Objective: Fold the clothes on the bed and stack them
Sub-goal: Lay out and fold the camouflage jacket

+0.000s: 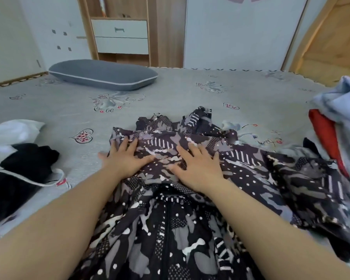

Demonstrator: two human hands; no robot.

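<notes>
1. A dark patterned garment (pixel 170 209) lies spread on the grey bed (pixel 190 91), its long axis running from the viewer away toward the far wall.
2. The left hand (pixel 125 158) and right hand (pixel 198 168) press flat on it side by side, fingers straight and spread apart.
3. A clothes pile (pixel 339 126) lies to the right.

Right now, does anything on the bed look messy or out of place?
The patterned garment under both flat hands is bunched and wrinkled at its far edge. Unfolded clothes are heaped at right.
</notes>
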